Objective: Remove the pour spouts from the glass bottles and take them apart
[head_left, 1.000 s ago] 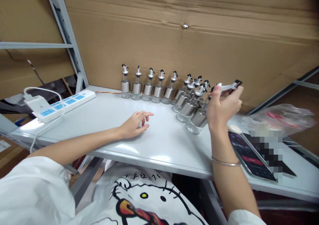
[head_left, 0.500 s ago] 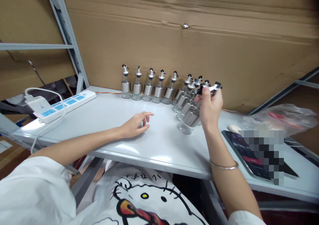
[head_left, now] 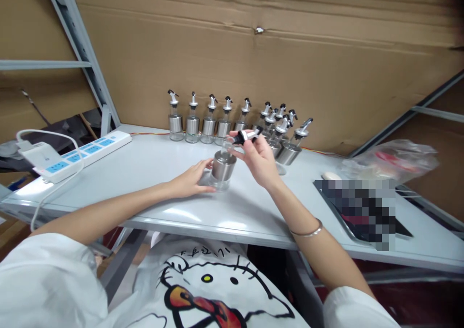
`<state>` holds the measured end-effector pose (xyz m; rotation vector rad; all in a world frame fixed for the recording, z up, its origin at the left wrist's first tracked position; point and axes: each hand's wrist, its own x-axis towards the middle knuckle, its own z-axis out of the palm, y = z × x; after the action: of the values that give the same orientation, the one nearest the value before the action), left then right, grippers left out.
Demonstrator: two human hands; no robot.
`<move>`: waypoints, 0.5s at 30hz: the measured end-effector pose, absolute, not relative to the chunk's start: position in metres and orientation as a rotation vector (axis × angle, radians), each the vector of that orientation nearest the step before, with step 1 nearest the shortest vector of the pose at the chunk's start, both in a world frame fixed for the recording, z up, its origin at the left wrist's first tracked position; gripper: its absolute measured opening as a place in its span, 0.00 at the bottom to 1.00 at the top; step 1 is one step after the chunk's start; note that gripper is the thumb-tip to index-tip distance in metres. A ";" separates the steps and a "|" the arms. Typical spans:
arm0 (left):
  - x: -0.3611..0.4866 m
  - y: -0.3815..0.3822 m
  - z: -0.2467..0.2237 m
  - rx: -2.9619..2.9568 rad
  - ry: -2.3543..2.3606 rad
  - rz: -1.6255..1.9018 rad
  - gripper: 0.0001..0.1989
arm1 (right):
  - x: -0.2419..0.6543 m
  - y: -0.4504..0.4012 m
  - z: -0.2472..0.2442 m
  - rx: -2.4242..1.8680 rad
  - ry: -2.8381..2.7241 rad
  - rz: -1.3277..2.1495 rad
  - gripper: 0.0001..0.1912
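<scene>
A glass oil bottle (head_left: 222,167) with a steel sleeve stands, leaning a little to the right, on the white table (head_left: 145,166). My left hand (head_left: 190,179) is curved around its lower left side, thumb near the base. At its mouth, my right hand (head_left: 260,161) pinches a silver and black pourer spout (head_left: 247,136) that points right. I cannot tell whether the spout is seated in the neck. Behind stand similar bottles with pourers: a row along the cardboard, including one bottle (head_left: 192,124), and a cluster on the right, including another bottle (head_left: 291,150), partly hidden by my right hand.
A white power strip (head_left: 97,151) with a plugged-in charger and cable lies at the left. To the right are a tablet (head_left: 337,209), partly blurred out, a white mouse (head_left: 331,176) and a clear plastic bag (head_left: 395,159). A cardboard wall (head_left: 203,52) closes off the back.
My right hand has brought a bottle left from the cluster to the table's middle. My left hand, earlier apart from the bottles, has reached forward and curled around it.
</scene>
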<state>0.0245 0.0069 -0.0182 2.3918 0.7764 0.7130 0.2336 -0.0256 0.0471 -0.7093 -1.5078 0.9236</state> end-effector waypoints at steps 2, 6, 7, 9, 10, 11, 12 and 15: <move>0.025 0.007 -0.017 2.386 0.780 0.653 0.32 | 0.229 -0.029 0.047 -0.679 -1.507 0.989 0.24; 0.024 0.006 -0.016 2.362 0.775 0.564 0.27 | 0.225 -0.034 0.051 -0.641 -1.521 1.007 0.25; 0.024 0.007 -0.017 2.364 0.777 0.559 0.27 | 0.224 -0.034 0.052 -0.647 -1.521 1.006 0.26; 0.024 0.007 -0.017 2.369 0.773 0.554 0.27 | 0.224 -0.034 0.053 -0.680 -1.511 0.997 0.27; 0.025 0.007 -0.016 2.370 0.769 0.552 0.27 | 0.224 -0.034 0.053 -0.699 -1.503 0.982 0.27; 0.025 0.006 -0.016 2.370 0.762 0.550 0.27 | 0.224 -0.033 0.053 -0.717 -1.496 0.957 0.28; 0.025 0.006 -0.015 2.371 0.756 0.546 0.27 | 0.225 -0.033 0.053 -0.731 -1.493 0.928 0.28; 0.026 0.004 -0.012 2.390 0.748 0.522 0.26 | 0.226 -0.033 0.053 -0.738 -1.505 0.874 0.27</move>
<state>0.0262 0.0036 -0.0122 2.3899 0.7480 0.5224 0.2255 -0.0334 0.0532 -0.7383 -1.5049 0.8737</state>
